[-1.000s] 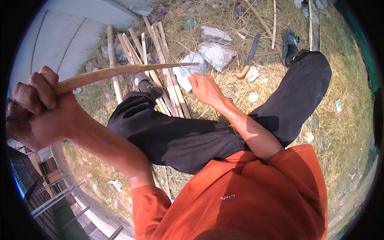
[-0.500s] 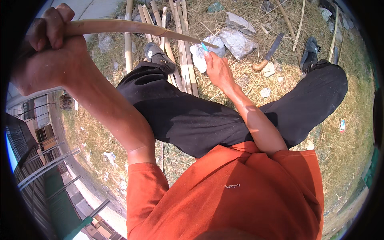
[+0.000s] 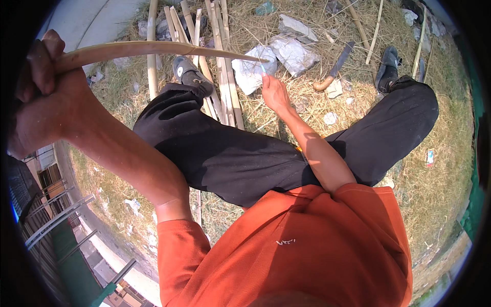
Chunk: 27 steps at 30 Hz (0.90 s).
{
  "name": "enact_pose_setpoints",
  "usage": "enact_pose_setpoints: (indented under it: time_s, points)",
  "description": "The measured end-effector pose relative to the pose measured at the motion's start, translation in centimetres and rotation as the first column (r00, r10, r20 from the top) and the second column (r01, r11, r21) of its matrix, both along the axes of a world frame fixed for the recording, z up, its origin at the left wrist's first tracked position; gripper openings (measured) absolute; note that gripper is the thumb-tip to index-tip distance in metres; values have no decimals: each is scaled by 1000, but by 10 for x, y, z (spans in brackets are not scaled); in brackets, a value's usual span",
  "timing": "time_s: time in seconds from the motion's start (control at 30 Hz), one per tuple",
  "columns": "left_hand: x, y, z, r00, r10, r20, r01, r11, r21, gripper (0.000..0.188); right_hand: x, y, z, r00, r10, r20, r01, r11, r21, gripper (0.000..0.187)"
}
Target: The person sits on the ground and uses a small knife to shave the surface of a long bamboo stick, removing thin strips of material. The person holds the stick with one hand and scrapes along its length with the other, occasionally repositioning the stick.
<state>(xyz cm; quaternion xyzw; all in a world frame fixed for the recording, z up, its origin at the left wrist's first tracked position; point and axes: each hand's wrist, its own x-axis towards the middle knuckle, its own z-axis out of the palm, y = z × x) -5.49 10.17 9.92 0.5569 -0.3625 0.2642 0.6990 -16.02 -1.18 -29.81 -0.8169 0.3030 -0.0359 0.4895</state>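
A long, pale bamboo strip (image 3: 128, 49) is raised at the upper left, and the fingers of my left hand (image 3: 48, 97) are wrapped round its wide near end. From there it curves to the right and tapers past a node to a thin tip. My right hand (image 3: 276, 95) is closed on a slim light-blue object (image 3: 263, 67), which stands up from the fingers at the strip's tip. Its kind is too small to tell, and whether it touches the strip is unclear.
Several split bamboo strips (image 3: 222, 77) lie by my left shoe (image 3: 192, 71). White stones (image 3: 254, 69) and a large knife (image 3: 341, 59) with a curved wooden handle lie between my feet on dry grass. My right shoe (image 3: 387, 66) stands beyond the knife.
The view has shifted slightly, and the whole scene sits further left. Both hands keep hold of their things, with the light-blue object still at the bamboo strip's tip.
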Motion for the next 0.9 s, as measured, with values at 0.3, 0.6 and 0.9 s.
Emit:
enact_pose_setpoints:
  time_s: [0.3,0.6,0.9]
  points:
    - [44,35,10,973,-216,-78,212,976,-53,20,1,0,-28,999,-44,-21,46,995,88,56]
    - [84,82,20,925,-363,-115,368,930,24,31,13,-10,-72,983,-69,-172,92,987,134,58]
    - [108,116,30,894,-395,-213,414,909,52,33,5,-45,-110,899,67,-433,38,972,230,60]
